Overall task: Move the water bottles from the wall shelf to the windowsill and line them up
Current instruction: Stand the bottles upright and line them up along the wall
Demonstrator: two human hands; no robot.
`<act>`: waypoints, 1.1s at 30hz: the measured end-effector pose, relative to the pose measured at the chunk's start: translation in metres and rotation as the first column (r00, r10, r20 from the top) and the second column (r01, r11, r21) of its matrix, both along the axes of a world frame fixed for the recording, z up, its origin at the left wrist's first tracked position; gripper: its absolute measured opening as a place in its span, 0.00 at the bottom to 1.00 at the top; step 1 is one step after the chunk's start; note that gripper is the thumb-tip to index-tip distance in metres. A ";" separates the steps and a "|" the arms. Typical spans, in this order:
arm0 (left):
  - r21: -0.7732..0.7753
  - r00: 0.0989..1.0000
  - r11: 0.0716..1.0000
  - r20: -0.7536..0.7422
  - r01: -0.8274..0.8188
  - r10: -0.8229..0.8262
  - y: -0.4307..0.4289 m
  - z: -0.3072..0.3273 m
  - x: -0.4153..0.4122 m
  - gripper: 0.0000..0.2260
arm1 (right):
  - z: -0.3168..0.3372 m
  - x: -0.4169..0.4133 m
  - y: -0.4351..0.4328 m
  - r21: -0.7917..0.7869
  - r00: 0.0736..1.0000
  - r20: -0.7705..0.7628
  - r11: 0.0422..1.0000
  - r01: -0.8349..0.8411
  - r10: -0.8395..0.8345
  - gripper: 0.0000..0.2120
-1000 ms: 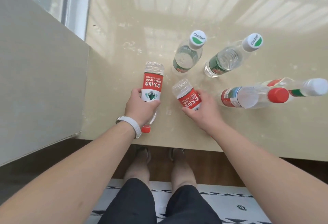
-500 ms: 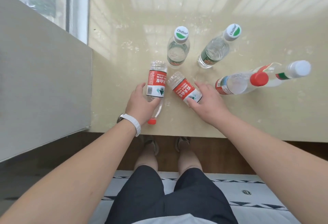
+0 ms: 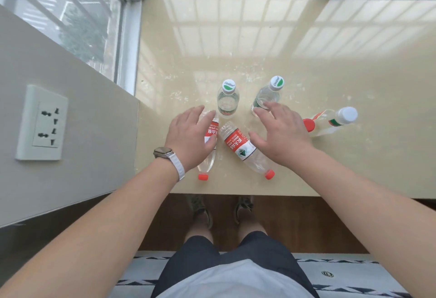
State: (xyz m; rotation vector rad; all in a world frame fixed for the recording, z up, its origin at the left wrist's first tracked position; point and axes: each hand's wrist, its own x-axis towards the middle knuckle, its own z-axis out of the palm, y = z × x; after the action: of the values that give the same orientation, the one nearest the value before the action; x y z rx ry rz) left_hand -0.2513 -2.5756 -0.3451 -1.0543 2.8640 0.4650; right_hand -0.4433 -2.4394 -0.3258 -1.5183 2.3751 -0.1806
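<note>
**Operator:** Finger state?

**Technician:** Left hand (image 3: 191,139): fingers straight and spread, gripping nothing. It covers the left lying bottle (image 3: 207,163); contact unconfirmed. Right hand (image 3: 280,137): fingers likewise slack, beside the right lying bottle (image 3: 240,147).

**Operator:** Bottle positions?

**Technician:** Both lie on the windowsill (image 3: 236,38), caps toward 6 and 5 o'clock. Green-capped bottle A (image 3: 227,103) and green-capped bottle B (image 3: 269,94) stand at 12 o'clock, and the white-capped bottle (image 3: 345,115) at 3 o'clock. The lying pair was probably laid flat for later uprighting and alignment.

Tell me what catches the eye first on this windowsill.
Two red-label bottles lie flat near the front edge of the windowsill: the left bottle partly under the open left hand, the right bottle beside the open right hand. Behind them, two green-and-white-capped bottles stand upright.
</note>
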 end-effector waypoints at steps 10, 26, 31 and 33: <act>-0.055 0.999 0.998 0.009 -0.041 0.041 -0.030 0.027 -0.051 0.28 | 0.027 -0.053 -0.004 -0.063 0.991 -0.090 0.994 0.089 -0.095 0.27; 0.401 0.927 0.836 0.135 -0.374 0.350 -0.036 0.005 -0.102 0.31 | -0.015 -0.116 -0.057 0.282 0.921 0.309 0.948 0.151 -0.238 0.38; 0.516 0.891 0.738 0.128 -0.435 0.436 -0.037 -0.007 -0.108 0.28 | -0.029 -0.129 -0.071 0.338 0.894 0.413 0.941 0.026 -0.173 0.39; 0.550 0.875 0.708 0.094 -0.443 0.474 -0.035 -0.009 -0.111 0.24 | -0.032 -0.131 -0.075 0.347 0.886 0.439 0.938 -0.013 -0.150 0.38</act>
State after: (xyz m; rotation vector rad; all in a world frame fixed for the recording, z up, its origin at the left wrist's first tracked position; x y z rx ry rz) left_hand -0.3628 -2.6110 -0.3540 -1.6132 2.2046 1.2827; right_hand -0.5738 -2.5143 -0.3580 -1.0827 1.9561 -0.1198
